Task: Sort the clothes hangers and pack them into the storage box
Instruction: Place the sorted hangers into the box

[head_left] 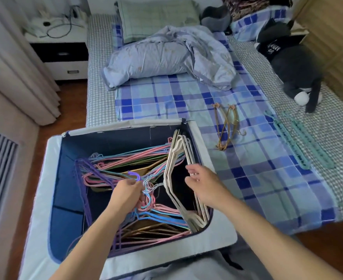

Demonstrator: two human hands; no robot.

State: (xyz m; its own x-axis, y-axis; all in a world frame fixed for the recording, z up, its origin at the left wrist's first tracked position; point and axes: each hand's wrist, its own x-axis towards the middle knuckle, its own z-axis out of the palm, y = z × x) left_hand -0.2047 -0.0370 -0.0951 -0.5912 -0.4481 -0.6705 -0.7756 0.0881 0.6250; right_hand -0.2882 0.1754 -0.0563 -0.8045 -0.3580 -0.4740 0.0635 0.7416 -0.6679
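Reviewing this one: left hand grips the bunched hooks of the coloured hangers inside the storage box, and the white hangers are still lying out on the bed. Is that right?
Not quite. The head view shows the white hangers already inside the storage box, standing along its right wall by the right hand. The left hand does grip the coloured hangers' bunched hooks.

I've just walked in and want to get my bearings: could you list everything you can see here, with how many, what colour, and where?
Fabric storage box: one, grey outside, navy inside, on the floor beside the bed.
Thin coloured hangers: many, pink, blue, purple, in the box.
White hangers: several, upright against the box's right wall.
Brown clip hangers: a few, on the checked sheet.
Green hangers: a few, at the bed's right.
Crumpled quilt: one, pale blue, mid-bed.
Plush cat: one, dark grey, far right.
Nightstand: one, white and black, left.
Left hand: grips coloured hanger hooks.
Right hand: touches the white hangers.
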